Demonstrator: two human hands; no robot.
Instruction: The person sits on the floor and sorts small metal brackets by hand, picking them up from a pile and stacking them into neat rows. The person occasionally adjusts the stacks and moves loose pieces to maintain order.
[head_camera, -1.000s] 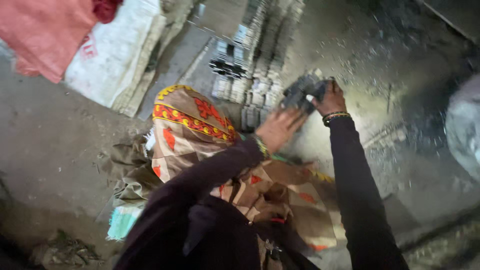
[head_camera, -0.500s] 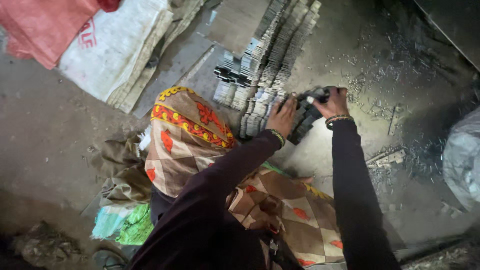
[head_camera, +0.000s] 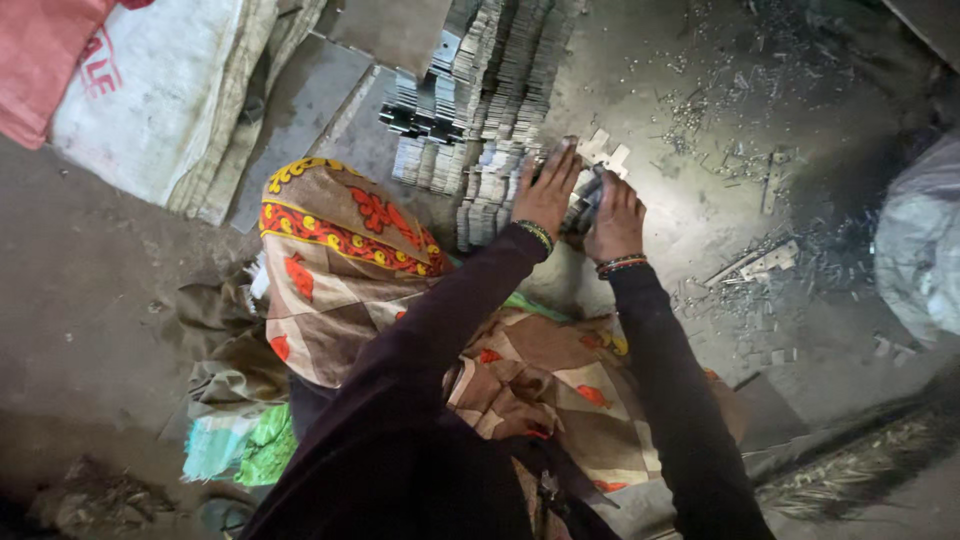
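Both my hands press together on a small bundle of flat grey metal pieces (head_camera: 587, 196) at the near right end of long rows of stacked metal pieces (head_camera: 497, 90) on the floor. My left hand (head_camera: 546, 190) lies flat with fingers spread against the bundle's left side, touching the rows. My right hand (head_camera: 614, 215) grips the bundle from the right. Both wrists wear bangles and dark sleeves cover my arms. A patterned brown, red and yellow cloth (head_camera: 340, 265) drapes over my knees.
White woven sacks (head_camera: 160, 100) and a pink sack (head_camera: 45, 55) lie at the upper left. A flat grey board (head_camera: 300, 110) sits beside the rows. Metal scraps (head_camera: 745, 150) litter the floor to the right. A grey bag (head_camera: 925, 240) stands at the right edge. Crumpled cloths (head_camera: 235, 440) sit lower left.
My right hand brought the bundle down and left to the end of the rows. My left hand moved onto it and now presses its side. The camera shifted.
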